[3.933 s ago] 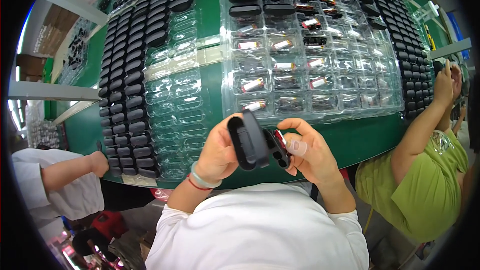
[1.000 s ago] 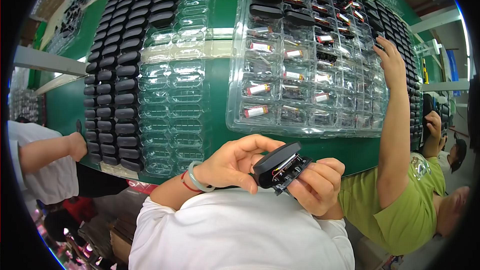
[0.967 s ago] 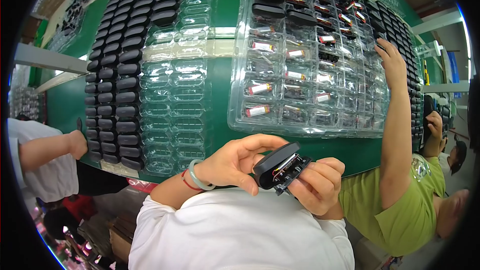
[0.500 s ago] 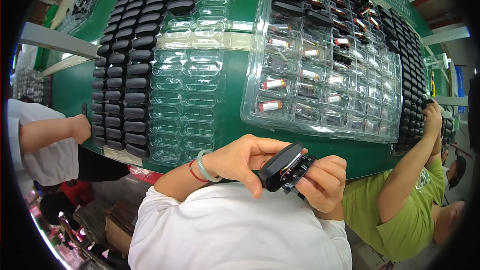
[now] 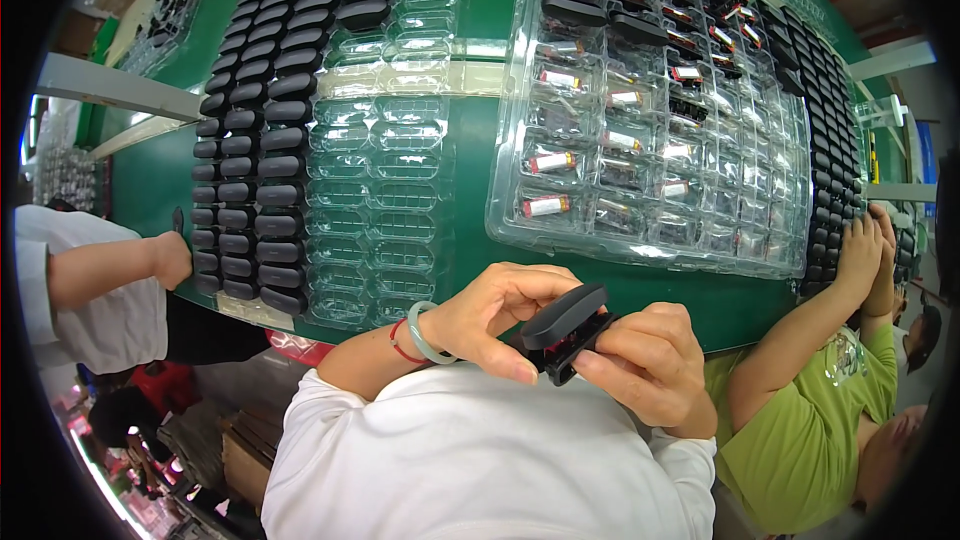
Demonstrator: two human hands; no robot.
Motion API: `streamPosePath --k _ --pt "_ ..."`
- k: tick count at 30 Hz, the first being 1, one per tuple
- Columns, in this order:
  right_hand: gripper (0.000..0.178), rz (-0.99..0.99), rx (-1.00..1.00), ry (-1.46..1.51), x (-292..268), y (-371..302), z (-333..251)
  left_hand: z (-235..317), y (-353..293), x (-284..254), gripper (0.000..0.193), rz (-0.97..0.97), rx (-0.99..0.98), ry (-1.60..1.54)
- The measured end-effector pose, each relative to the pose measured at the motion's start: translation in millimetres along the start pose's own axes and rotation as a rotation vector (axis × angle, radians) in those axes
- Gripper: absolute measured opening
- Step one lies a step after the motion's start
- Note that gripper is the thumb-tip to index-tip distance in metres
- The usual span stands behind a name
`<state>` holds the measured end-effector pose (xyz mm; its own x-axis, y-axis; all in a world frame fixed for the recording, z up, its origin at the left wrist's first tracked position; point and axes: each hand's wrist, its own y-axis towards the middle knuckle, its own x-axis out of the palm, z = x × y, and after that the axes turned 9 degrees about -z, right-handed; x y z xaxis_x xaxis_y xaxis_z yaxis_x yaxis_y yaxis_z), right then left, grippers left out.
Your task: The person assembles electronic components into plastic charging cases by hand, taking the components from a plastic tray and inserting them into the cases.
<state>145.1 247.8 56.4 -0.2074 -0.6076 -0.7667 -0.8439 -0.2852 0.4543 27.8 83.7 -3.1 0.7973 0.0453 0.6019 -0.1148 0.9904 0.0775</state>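
From my remote station I see the green table (image 5: pixel 475 130), a clear tray (image 5: pixel 640 252) near its front edge and, by that edge, the half-curled left hand (image 5: pixel 478 318) and pinching right hand (image 5: pixel 655 360) both gripping the black case (image 5: pixel 565 318).

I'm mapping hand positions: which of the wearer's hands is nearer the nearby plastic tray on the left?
Left. The left hand is just right of the plastic tray; the right hand is farther right, past the black case.
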Motion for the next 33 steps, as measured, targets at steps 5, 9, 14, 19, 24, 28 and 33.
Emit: streamPosePath --k 5,9,14,19,24,28,33 --pt "0.034 -0.104 0.045 0.136 -10 5 0 -4 1 2 0.08 0.014 0.003 0.015" --pt "0.034 -0.167 0.037 0.166 -17 8 0 -5 1 2 0.081 0.006 -0.009 -0.007" --pt "0.035 -0.185 0.051 0.16 -15 10 2 -3 2 3 0.081 0.003 -0.023 -0.008" --pt "0.034 -0.152 0.042 0.09 -12 11 -1 -5 1 3 0.082 0.013 -0.02 -0.042" --pt "0.034 -0.1 0.039 0.037 -6 10 -2 -13 0 -7 0.067 -0.122 0.101 -0.043" --pt "0.034 -0.112 0.046 0.037 -7 10 0 -8 0 -5 0.067 -0.102 0.083 -0.037" --pt "0.034 -0.079 0.01 -0.023 -4 9 0 -10 1 -6 0.068 -0.122 0.099 -0.058"
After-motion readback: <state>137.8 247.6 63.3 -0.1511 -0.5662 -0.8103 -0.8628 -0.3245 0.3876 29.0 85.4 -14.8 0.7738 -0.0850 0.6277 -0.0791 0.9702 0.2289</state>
